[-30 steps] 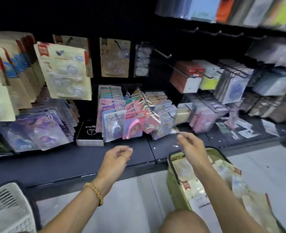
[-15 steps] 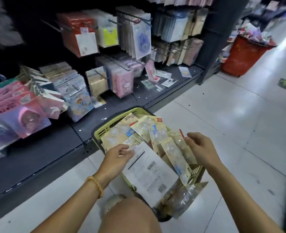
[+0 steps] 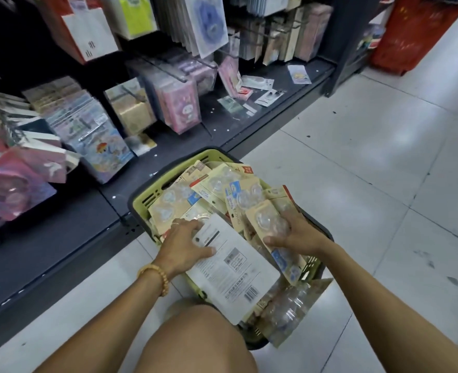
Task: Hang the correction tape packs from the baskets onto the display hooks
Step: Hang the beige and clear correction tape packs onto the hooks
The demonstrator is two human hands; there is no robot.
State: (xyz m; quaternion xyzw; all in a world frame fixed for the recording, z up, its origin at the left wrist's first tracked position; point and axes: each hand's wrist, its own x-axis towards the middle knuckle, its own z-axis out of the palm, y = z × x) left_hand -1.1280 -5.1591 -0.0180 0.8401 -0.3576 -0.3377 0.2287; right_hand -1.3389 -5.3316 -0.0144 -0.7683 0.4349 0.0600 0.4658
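Inside the lime-green plastic shopping basket [image 3: 152, 196] on the floor lie heaped beige-card correction tape packs with clear blisters [image 3: 217, 184]. Right hand [image 3: 300, 235], at four o'clock of the heap, has its fingers clamped round one such pack. Left hand [image 3: 180, 244], at eight o'clock, grips a white back-facing pack with barcode [image 3: 233, 267], thumb on top; its print is too small to read. At eleven o'clock, blurred stationery hangs above a dark shelf [image 3: 61, 238].
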